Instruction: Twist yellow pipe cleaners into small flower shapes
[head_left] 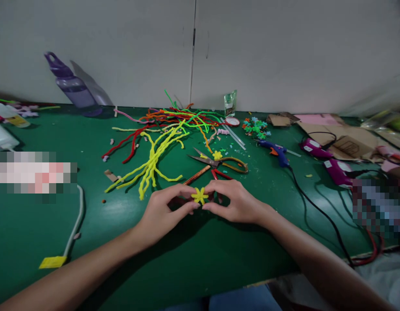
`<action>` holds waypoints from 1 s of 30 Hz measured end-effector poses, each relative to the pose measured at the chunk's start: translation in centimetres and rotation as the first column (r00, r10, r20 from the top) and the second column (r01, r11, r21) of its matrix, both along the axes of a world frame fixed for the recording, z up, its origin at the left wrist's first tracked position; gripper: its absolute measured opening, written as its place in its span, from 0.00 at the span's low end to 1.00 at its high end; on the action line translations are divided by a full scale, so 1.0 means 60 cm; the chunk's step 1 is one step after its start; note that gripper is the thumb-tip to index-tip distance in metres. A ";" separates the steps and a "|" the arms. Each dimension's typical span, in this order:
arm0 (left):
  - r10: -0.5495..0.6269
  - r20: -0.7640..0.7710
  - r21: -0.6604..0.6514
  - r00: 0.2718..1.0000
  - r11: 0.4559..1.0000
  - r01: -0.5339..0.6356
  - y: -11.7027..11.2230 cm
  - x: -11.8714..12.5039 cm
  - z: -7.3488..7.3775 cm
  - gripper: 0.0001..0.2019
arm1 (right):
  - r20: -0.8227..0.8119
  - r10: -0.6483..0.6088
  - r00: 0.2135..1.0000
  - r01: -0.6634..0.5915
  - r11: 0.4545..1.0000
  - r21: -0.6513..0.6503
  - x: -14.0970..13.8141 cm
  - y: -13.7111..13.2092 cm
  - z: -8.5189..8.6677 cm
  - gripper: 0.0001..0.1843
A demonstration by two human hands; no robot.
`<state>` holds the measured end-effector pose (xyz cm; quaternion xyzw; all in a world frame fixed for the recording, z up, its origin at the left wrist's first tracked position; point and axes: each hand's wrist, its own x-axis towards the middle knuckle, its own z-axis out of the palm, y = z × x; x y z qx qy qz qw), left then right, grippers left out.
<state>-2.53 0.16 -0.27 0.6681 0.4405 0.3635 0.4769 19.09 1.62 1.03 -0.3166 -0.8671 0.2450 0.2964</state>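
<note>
Between my two hands, just above the green table, is a small yellow pipe-cleaner flower (199,196) with several petals. My left hand (167,205) pinches its left side between thumb and fingers. On the opposite side, my right hand (227,198) is closed on the flower in the same way. Beyond them lie open scissors (216,162) with gold-coloured handles, and a second yellow flower (217,154) rests against the blades. To the left is a bunch of yellow pipe cleaners (157,153). Partly hidden behind my hands are red-handled pliers (222,174).
Multicoloured pipe cleaners (183,116) pile up near the wall. A blue glue gun (277,153) trails a black cord toward the right front edge. Finished small flowers (255,128), purple devices (316,149) and cardboard (349,144) lie right; a purple bottle (75,90) leans at left.
</note>
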 end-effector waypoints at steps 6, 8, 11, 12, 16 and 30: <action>0.045 -0.062 0.070 0.997 0.997 -0.040 -0.001 0.000 0.004 0.11 | -0.095 -0.068 0.993 0.015 0.882 -0.471 -0.006 0.004 0.010 0.11; 0.038 -0.076 0.078 0.996 0.996 -0.032 -0.002 0.002 0.006 0.11 | -0.112 -0.079 0.991 0.007 0.845 -0.535 -0.008 0.005 0.009 0.10; 0.006 -0.030 0.005 1.000 1.000 -0.006 -0.003 0.005 0.010 0.10 | -0.137 -0.098 0.986 0.003 0.822 -0.570 -0.010 0.005 0.003 0.09; -0.002 -0.005 -0.029 1.000 1.000 0.001 -0.003 0.007 0.012 0.10 | -0.143 -0.100 0.985 -0.001 0.817 -0.576 -0.010 0.005 0.002 0.08; 0.014 0.086 -0.149 0.996 0.989 -0.001 0.000 0.012 0.014 0.12 | -0.168 -0.099 0.981 -0.020 0.806 -0.592 -0.015 0.003 -0.003 0.08; -0.029 -0.139 0.244 0.990 0.968 0.062 0.004 0.005 0.003 0.06 | 0.013 -0.002 1.000 0.003 0.997 -0.072 -0.004 0.001 -0.006 0.07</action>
